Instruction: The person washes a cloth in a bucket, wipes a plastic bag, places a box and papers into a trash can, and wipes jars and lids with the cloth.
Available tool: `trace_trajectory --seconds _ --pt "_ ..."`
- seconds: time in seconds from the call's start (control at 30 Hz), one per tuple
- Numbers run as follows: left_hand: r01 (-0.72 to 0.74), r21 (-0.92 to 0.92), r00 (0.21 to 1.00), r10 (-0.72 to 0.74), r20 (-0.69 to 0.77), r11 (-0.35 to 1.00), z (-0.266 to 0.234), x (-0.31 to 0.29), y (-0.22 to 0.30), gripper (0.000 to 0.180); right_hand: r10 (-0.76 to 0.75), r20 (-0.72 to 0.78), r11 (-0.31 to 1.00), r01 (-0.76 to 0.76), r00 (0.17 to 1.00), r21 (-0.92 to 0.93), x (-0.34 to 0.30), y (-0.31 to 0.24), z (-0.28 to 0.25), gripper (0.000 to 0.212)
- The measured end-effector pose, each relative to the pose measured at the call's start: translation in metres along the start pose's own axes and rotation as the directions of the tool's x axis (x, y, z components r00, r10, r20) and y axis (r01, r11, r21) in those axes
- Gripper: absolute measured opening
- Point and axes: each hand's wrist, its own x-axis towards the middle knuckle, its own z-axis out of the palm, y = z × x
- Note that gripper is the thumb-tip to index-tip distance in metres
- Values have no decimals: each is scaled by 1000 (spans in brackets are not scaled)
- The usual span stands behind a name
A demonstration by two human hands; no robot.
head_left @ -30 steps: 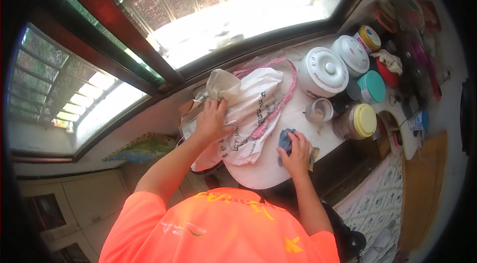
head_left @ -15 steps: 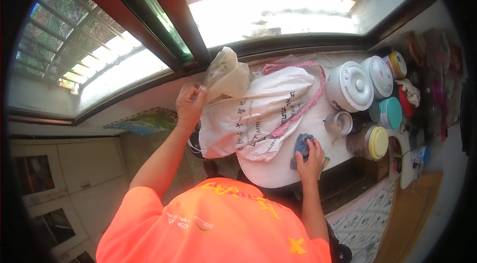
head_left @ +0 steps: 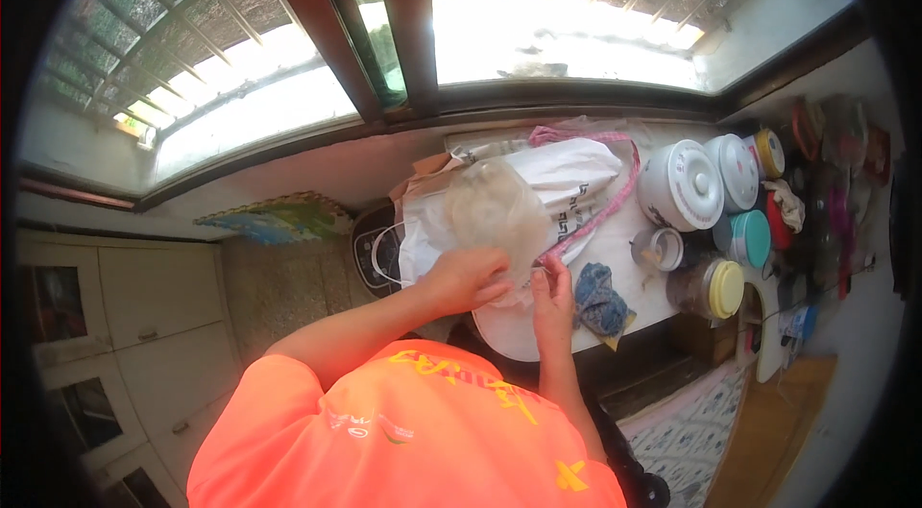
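Holding a clear plastic bag up over the desk, my left hand has its fingers closed on the bag's lower edge, while my right hand pinches the same edge beside it, seemingly to spread it. Just right lies a blue cloth.

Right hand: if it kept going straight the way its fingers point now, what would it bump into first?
The right hand points up toward the window. First in its line is probably the clear plastic bag both hands hold, then the white bag behind it; depth is hard to judge.
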Motion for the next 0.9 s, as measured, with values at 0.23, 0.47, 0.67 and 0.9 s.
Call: trace_trajectory --seconds 0.23,0.47,0.67,0.9 --pt "553 59 633 -372 -679 831 -68 7 -81 75 35 -180 987 -63 983 -151 2 -3 -4 57" --pt "796 -193 605 -766 218 574 -83 50 -75 97 297 -83 930 -269 951 250 39 -23 9 86" --pt "565 244 781 -606 153 789 -50 36 -134 56 324 -12 881 -297 946 367 59 -8 31 96" --pt "743 -72 666 -723 184 665 -44 6 -153 35 335 -1 875 -310 942 371 41 6 46 72"
